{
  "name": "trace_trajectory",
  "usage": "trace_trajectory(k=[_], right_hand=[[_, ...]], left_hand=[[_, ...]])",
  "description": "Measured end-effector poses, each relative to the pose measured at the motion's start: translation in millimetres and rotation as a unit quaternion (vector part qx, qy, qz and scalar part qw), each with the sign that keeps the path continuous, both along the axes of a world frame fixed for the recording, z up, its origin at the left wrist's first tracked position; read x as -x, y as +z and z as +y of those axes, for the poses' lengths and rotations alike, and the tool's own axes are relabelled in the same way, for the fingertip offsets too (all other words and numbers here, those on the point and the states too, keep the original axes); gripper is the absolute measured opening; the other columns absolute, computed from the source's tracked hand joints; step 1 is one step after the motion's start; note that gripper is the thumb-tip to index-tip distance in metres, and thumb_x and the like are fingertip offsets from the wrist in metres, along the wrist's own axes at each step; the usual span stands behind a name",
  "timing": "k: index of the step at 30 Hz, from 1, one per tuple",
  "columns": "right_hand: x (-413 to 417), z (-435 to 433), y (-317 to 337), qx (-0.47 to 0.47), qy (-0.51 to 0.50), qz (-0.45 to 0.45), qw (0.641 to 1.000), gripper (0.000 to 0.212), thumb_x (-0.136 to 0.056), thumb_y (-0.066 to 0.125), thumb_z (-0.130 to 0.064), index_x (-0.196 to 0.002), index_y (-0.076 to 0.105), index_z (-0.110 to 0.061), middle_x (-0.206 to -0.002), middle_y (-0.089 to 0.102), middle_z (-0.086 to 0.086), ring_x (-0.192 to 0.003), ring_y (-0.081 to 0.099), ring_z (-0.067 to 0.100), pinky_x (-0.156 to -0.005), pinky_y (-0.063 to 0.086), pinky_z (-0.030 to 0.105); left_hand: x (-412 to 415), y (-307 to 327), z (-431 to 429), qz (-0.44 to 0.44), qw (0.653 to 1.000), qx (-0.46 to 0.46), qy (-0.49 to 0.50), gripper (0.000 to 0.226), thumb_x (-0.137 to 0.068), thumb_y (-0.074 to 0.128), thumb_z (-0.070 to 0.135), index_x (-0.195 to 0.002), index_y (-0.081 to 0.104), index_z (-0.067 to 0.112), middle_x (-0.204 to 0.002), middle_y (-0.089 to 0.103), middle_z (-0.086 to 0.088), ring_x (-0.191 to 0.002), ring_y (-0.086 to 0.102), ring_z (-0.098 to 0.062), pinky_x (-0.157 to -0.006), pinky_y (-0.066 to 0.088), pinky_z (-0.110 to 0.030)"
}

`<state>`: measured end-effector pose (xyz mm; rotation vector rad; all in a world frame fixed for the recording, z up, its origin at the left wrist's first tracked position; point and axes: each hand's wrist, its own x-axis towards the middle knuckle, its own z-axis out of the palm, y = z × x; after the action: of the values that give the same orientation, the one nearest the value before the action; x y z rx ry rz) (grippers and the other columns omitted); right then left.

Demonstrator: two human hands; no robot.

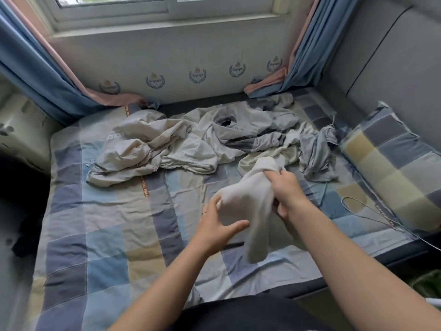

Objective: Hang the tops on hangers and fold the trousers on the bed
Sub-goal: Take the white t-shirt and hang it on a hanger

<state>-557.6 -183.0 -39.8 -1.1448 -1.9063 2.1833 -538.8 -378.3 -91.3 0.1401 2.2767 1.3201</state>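
Both my hands hold a pale beige garment [250, 206] lifted above the checked bed sheet [107, 235]. My right hand [286, 189] grips its upper bunched part. My left hand [219, 220] clasps its lower left side, thumb in front, and a loose end hangs down between my arms. A heap of crumpled clothes lies across the far half of the bed: a cream garment [143, 149] on the left, a grey top [250, 125] in the middle, a blue-grey piece [317, 154] on the right. A thin wire hanger [358, 206] lies on the sheet at the right.
A checked pillow [393, 168] leans at the bed's right side against a grey padded headboard [393, 68]. Blue and pink curtains [35, 75] hang at both far corners under a window. A dark gap runs along the bed's left edge.
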Motion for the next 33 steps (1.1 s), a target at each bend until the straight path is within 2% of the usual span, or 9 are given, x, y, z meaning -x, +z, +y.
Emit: trace_trajectory(k=[8, 10, 13, 16, 21, 23, 27, 30, 33], right_hand=[[2, 26, 45, 0.181, -0.094, 0.021, 0.979, 0.019, -0.102, 0.051, -0.017, -0.092, 0.063, -0.006, -0.08, 0.065, 0.013, -0.057, 0.068, 0.019, -0.044, 0.054, 0.025], [1, 29, 51, 0.23, -0.105, 0.033, 0.967, 0.022, -0.104, 0.047, -0.017, -0.095, 0.061, -0.003, -0.083, 0.063, 0.014, -0.064, 0.066, 0.022, -0.044, 0.056, 0.026], [2, 29, 54, 0.276, -0.095, 0.061, 0.955, 0.018, -0.103, 0.042, -0.008, -0.105, 0.058, 0.0, -0.087, 0.06, 0.016, -0.076, 0.062, 0.024, -0.056, 0.058, 0.028], [-4, 30, 53, 0.29, -0.077, 0.091, 0.95, 0.02, -0.102, 0.041, -0.007, -0.092, 0.058, -0.005, -0.084, 0.059, 0.014, -0.076, 0.059, 0.023, -0.069, 0.056, 0.033], [-41, 23, 32, 0.105, 0.085, 0.016, 0.991, 0.01, -0.103, 0.05, -0.025, -0.104, 0.059, -0.023, -0.117, 0.059, 0.003, -0.118, 0.052, 0.025, -0.105, 0.04, 0.048], [-63, 13, 19, 0.027, 0.133, 0.01, 0.991, 0.013, -0.101, 0.056, -0.024, -0.113, 0.06, -0.024, -0.127, 0.061, 0.002, -0.124, 0.054, 0.025, -0.097, 0.047, 0.042], [-107, -11, -10, -0.028, 0.276, 0.036, 0.96, 0.039, -0.09, 0.075, -0.024, -0.125, 0.06, -0.017, -0.118, 0.069, 0.004, -0.107, 0.067, 0.017, -0.084, 0.057, 0.027], [-119, -17, -31, -0.146, 0.291, 0.033, 0.945, 0.015, -0.092, 0.071, -0.018, -0.099, 0.066, -0.006, -0.09, 0.071, 0.004, -0.084, 0.065, 0.022, -0.075, 0.051, 0.04], [-117, -6, -37, -0.212, 0.303, 0.036, 0.928, 0.032, -0.098, 0.064, -0.023, -0.071, 0.056, -0.008, -0.066, 0.049, 0.001, -0.066, 0.044, 0.014, -0.063, 0.034, 0.034]], left_hand=[[-17, -1, 23, 0.048, 0.998, 0.039, 0.017, 0.133, -0.046, 0.076, 0.083, -0.152, 0.011, 0.036, -0.154, 0.028, 0.005, -0.138, 0.037, -0.016, -0.115, 0.038, -0.045], [-24, -8, 26, 0.047, 0.995, 0.089, 0.003, 0.11, -0.057, 0.078, 0.072, -0.144, 0.027, 0.027, -0.142, 0.041, 0.001, -0.127, 0.049, -0.021, -0.106, 0.045, -0.046], [-21, -11, 28, 0.118, 0.991, 0.065, -0.017, 0.022, -0.09, 0.07, 0.033, -0.097, 0.057, 0.017, -0.099, 0.057, -0.004, -0.097, 0.059, -0.031, -0.08, 0.047, -0.04], [-10, 2, 24, 0.15, 0.989, -0.001, 0.013, 0.014, -0.098, 0.061, 0.02, -0.087, 0.063, 0.011, -0.085, 0.064, -0.004, -0.082, 0.06, -0.024, -0.07, 0.043, -0.038], [13, 43, 21, 0.107, 0.984, -0.113, 0.082, 0.022, -0.099, 0.052, 0.019, -0.08, 0.062, 0.012, -0.073, 0.057, 0.003, -0.068, 0.049, -0.011, -0.064, 0.038, -0.031], [17, 54, 27, 0.072, 0.982, -0.137, 0.111, 0.024, -0.1, 0.052, 0.013, -0.077, 0.057, 0.012, -0.071, 0.048, -0.001, -0.068, 0.044, -0.014, -0.066, 0.035, -0.032], [1, 57, 39, -0.027, 0.967, -0.206, 0.148, 0.028, -0.102, 0.055, 0.019, -0.075, 0.049, 0.016, -0.073, 0.043, -0.008, -0.075, 0.041, -0.022, -0.072, 0.034, -0.039], [-3, 59, 35, -0.079, 0.945, -0.249, 0.197, 0.026, -0.101, 0.059, 0.025, -0.079, 0.055, 0.013, -0.078, 0.053, -0.012, -0.079, 0.053, -0.026, -0.077, 0.047, -0.044], [5, 61, 22, -0.093, 0.921, -0.28, 0.253, 0.027, -0.098, 0.065, 0.027, -0.078, 0.062, 0.01, -0.063, 0.062, -0.006, -0.066, 0.065, -0.023, -0.068, 0.06, -0.044]])
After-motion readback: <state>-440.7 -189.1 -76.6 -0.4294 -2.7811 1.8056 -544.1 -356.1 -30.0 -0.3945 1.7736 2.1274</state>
